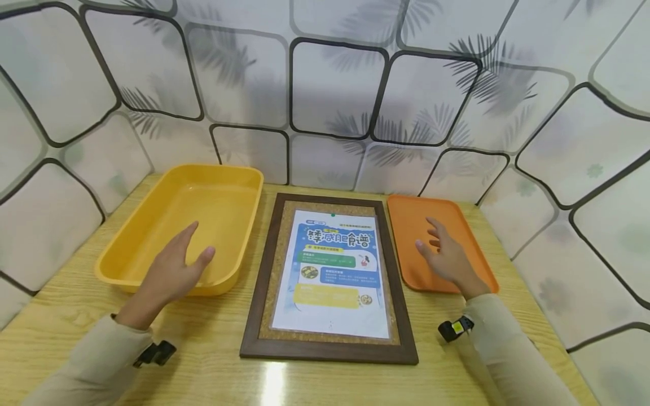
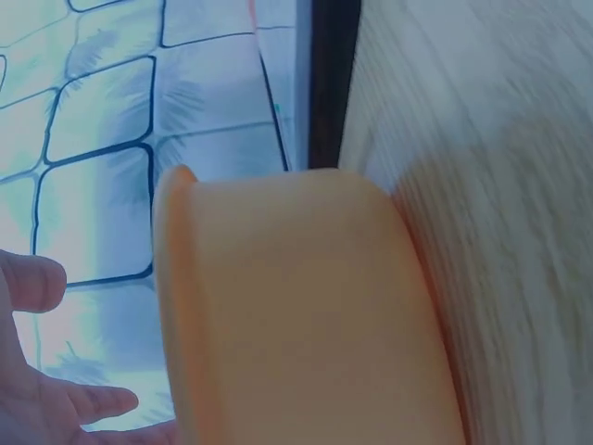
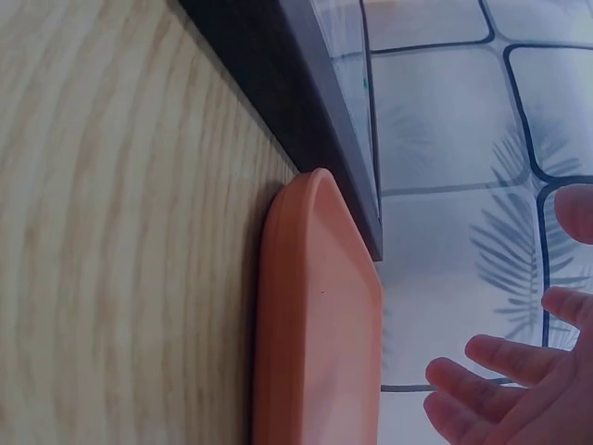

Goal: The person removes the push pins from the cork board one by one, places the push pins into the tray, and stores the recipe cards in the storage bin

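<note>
My left hand (image 1: 175,270) hovers over the near right part of a deep yellow plastic bin (image 1: 203,197), thumb and fingers spread with nothing between them. In the left wrist view the bin's outer wall (image 2: 306,306) stands beside that hand. Above a shallow orange tray (image 1: 413,225) is my right hand (image 1: 447,256), its fingers loosely extended and holding nothing. Between the two containers lies a brown-framed cork board (image 1: 254,316) with a printed Chinese poster (image 1: 332,270) on it. Both containers show no contents.
All three things rest on a light wood-grain table (image 1: 213,361). Behind them and along both sides rises a patterned wall covering (image 1: 330,84). Small black devices (image 1: 157,353) are strapped at both wrists, over light sleeves.
</note>
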Available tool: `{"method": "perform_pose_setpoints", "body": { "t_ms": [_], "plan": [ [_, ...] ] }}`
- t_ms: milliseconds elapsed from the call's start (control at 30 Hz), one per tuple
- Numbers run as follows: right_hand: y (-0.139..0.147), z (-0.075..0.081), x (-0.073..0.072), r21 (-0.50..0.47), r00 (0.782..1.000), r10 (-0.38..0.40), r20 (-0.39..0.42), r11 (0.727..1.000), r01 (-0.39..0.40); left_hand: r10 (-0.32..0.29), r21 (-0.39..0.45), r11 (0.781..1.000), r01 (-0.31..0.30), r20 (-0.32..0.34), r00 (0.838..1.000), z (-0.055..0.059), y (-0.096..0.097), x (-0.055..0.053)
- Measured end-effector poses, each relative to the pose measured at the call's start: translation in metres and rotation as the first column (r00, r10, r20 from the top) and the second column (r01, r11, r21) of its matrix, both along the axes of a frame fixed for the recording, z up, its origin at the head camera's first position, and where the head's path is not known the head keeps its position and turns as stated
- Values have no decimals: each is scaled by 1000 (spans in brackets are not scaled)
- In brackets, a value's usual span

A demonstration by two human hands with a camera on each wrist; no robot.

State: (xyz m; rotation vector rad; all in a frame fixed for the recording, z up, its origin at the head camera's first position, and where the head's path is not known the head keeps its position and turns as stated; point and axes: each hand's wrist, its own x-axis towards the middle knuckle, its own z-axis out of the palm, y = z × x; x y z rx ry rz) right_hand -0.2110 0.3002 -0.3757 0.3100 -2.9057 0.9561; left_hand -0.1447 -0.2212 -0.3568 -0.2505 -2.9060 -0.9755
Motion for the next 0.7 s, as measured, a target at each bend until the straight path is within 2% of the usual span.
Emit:
{"method": "perform_pose_setpoints", "body": {
  "t_ms": [167,433,700],
  "plan": [
    [-2,1,-3,-55,1000,-4,24,998,5,8,48,999,-10,34,999,5,6,2],
    [-4,-1,-13,-102,998,-11,66,995,18,-21,139,990,14,51,999,8,14,3],
    [-11,2,-18,-131,997,0,79,991,10,-18,218,976,-9,122,992,12,20,1]
  ]
}}
